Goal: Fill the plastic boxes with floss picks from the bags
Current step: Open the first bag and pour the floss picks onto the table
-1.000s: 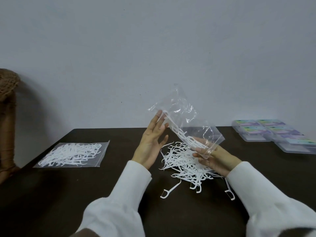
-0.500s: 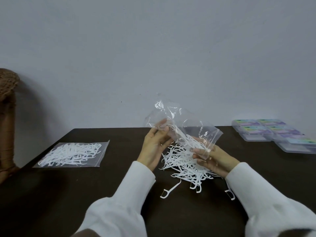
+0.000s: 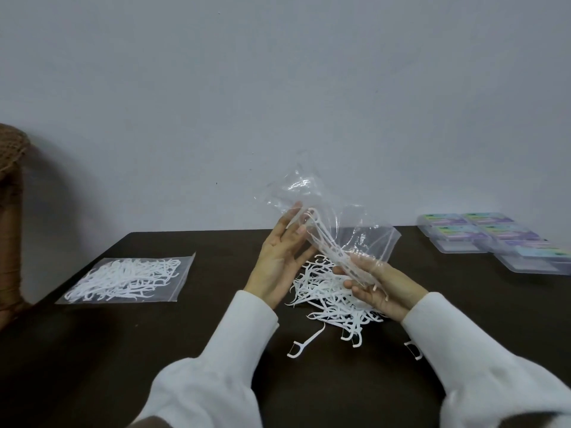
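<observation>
Your raised bag (image 3: 349, 223) is thin, glossy, crinkled clear plastic. Floss picks (image 3: 333, 301) are smooth white plastic. Table (image 3: 92, 350) is dark, matt. Boxes (image 3: 457, 239) are translucent plastic.

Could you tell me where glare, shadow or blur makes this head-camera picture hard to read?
Head view: bright glare on the crumpled clear bag between the left hand and right hand hides its edges; the near part of the dark table lies in deep shadow; the plastic boxes at the far right look soft, their labels unreadable; a brown object at the left edge casts a shadow on the wall.
</observation>
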